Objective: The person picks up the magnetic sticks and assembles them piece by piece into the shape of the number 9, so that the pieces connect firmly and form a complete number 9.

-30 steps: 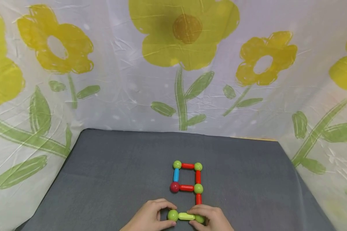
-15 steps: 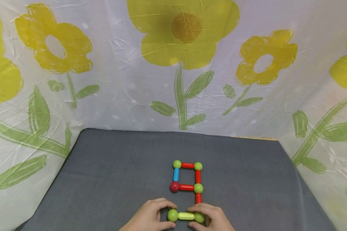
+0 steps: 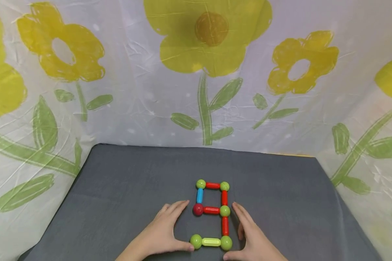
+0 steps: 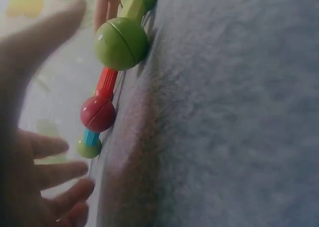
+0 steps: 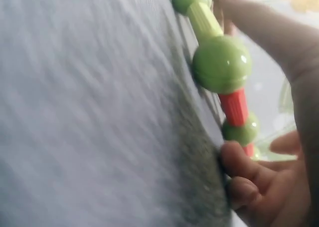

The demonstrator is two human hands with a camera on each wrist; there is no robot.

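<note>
A figure of joined balls and rods, shaped like a 9, lies flat on the dark grey cloth. Its upper square has red rods [image 3: 212,210], a blue rod [image 3: 200,195], green balls [image 3: 224,186] and a dark red ball [image 3: 198,209]. A red rod [image 3: 225,226] runs down to a green ball [image 3: 226,243], from which a yellow-green rod [image 3: 211,242] leads left to another green ball [image 3: 196,241]. My left hand [image 3: 163,232] is spread at the left, thumb tip by that end ball. On the right side my right hand [image 3: 253,235] has its fingers extended, thumb below the corner ball.
The grey cloth [image 3: 134,181] covers the table on all sides of the figure. A white sheet [image 3: 134,90] printed with yellow flowers hangs behind the table and along both sides.
Both hands have let go of the bottom row's balls and moved apart, fingers spreading outward and up along the figure's sides. The figure keeps its shape.
</note>
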